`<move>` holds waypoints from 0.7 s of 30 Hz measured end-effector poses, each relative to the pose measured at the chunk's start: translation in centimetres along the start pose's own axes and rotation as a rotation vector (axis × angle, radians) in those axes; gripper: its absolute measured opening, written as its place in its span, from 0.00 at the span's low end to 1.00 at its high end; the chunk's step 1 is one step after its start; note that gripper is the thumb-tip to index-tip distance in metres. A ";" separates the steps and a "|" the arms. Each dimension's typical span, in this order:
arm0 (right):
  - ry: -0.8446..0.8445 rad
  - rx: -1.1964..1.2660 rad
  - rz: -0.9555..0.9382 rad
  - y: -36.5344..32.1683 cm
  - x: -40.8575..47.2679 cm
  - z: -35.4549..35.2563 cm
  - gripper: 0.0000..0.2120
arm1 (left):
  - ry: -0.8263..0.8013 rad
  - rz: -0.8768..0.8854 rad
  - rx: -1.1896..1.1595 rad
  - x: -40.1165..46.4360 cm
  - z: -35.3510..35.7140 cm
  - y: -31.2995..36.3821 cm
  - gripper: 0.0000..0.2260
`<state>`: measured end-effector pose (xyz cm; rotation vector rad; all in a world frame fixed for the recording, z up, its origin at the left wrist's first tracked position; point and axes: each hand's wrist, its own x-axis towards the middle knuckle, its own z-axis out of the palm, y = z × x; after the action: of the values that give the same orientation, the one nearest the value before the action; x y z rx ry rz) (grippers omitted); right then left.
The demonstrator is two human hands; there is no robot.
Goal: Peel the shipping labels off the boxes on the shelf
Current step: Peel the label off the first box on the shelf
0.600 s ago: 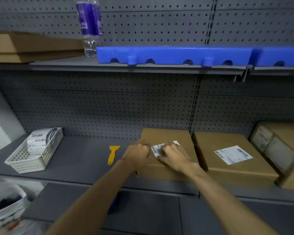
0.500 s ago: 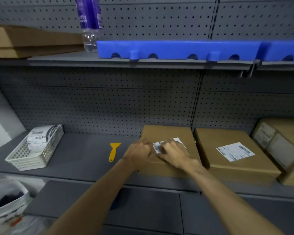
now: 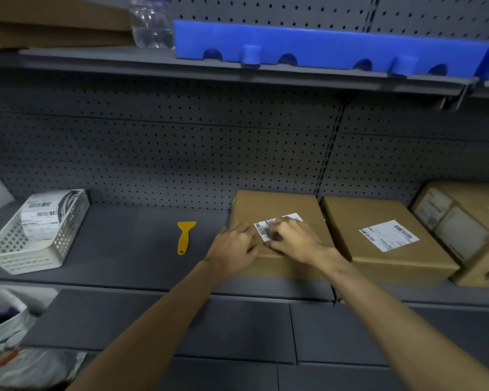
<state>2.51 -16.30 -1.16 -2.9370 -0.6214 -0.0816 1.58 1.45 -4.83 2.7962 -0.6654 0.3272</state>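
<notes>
Right now both hands work on one cardboard box [image 3: 277, 204] that sits on the grey shelf [image 3: 130, 249], about midway along it and pushed towards the back panel. The left hand [image 3: 235, 248] rests on the box's left edge, fingers spread and fairly straight, bracing it. The right hand [image 3: 292, 241] lies on the box top with its fingers curled over the shipping label [image 3: 263, 230], picking at it; whether an edge is truly pinched cannot be told. Just beside it to the right stands a second box [image 3: 378, 261] with its own label [image 3: 388, 235] lying flat. A yellow scraper [image 3: 184, 237] lies on the shelf left of the hands, and a white basket [image 3: 37, 249] sits near the shelf's left end.
</notes>
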 end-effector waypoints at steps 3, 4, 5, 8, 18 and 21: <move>-0.011 -0.033 -0.029 0.0 0.3 -0.1 0.10 | 0.031 -0.012 -0.024 0.0 0.6 -0.3 0.14; -0.016 -0.043 -0.038 0.0 0.4 -0.2 0.10 | 0.042 -0.015 -0.023 -0.1 0.7 -0.3 0.14; -0.019 -0.048 -0.046 0.0 0.6 -0.2 0.10 | 0.053 -0.015 -0.023 0.0 0.8 -0.3 0.13; -0.034 -0.058 -0.065 0.1 0.9 -0.3 0.10 | 0.084 -0.013 -0.039 0.0 1.2 -0.6 0.12; 0.015 -0.320 -0.181 -0.1 0.8 0.1 0.13 | 0.075 -0.003 -0.029 0.3 0.9 -0.4 0.11; 0.034 -0.321 -0.184 0.0 0.8 0.1 0.13 | 0.086 -0.006 -0.031 0.1 1.0 -0.3 0.10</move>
<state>3.24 -15.99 -1.20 -3.1632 -0.9540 -0.2747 1.96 1.40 -5.78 2.7370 -0.6366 0.4303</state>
